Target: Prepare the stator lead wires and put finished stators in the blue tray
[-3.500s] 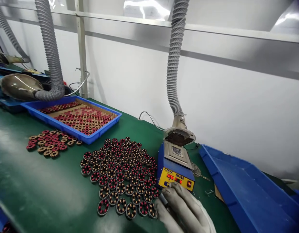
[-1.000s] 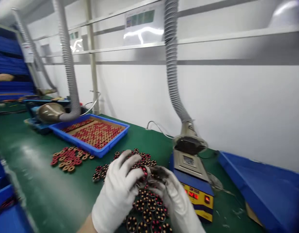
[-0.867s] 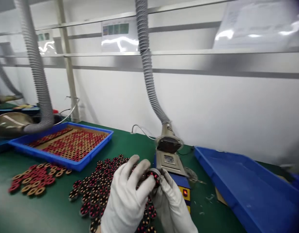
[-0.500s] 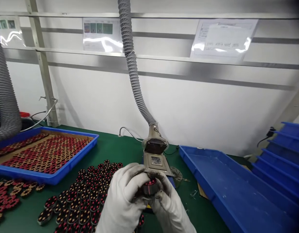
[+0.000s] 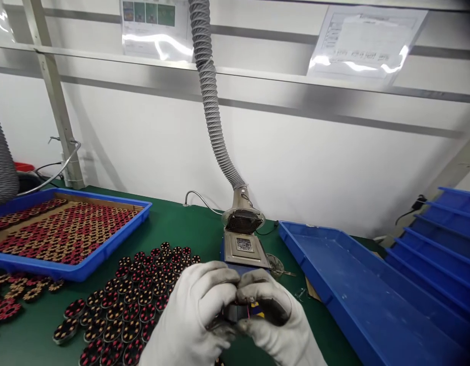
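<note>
My left hand (image 5: pixel 198 310), in a white glove with dark-stained fingertips, is closed round a small round black part (image 5: pixel 235 312). On the other side of that part is my right hand (image 5: pixel 278 310), gloved likewise, its fingers bent and its thumb against the part. A thin red line shows between the right thumb and forefinger; whether it is a wire or a mark I cannot tell. The gloves hide most of the part. Just beyond the hands stands a metal-topped device (image 5: pixel 245 249) with a square patterned plate. Left of them lie many black discs (image 5: pixel 131 300) with red or tan spots.
At the left is a blue tray (image 5: pixel 80 272) of red and tan rings, with loose rings (image 5: pixel 8 307) before it. A blue tray (image 5: pixel 334 295) and stacked blue trays (image 5: pixel 436 254) stand at the right. A grey hose (image 5: pixel 210 96) hangs above the device's hood (image 5: pixel 242 218).
My right hand has shifted and turned at the part, hiding more of its black and red side. The view has tipped downward slightly. Both hands stay together in front of the device.
</note>
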`<control>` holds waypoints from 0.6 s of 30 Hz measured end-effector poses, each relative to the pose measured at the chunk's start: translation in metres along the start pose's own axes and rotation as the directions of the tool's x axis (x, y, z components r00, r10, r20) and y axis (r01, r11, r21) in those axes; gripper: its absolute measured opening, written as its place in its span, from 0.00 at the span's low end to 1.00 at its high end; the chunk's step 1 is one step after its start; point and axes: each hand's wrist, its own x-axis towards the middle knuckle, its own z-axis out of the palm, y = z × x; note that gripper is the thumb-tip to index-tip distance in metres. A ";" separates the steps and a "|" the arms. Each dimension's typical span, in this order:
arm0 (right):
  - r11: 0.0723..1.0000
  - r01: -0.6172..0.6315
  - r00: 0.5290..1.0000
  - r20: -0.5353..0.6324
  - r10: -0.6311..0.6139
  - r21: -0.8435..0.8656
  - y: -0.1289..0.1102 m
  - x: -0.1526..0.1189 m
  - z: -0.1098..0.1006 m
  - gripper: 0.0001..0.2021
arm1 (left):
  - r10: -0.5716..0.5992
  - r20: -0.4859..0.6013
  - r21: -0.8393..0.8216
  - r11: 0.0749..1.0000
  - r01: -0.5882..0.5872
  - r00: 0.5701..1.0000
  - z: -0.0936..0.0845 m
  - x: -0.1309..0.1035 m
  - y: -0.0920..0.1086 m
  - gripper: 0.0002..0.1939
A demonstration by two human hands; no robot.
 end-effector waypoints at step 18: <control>0.989 0.148 0.906 -0.406 -0.124 0.029 0.022 -0.002 0.010 0.04 | 0.073 -0.078 0.270 0.962 -0.049 0.994 0.000 0.003 0.008 0.09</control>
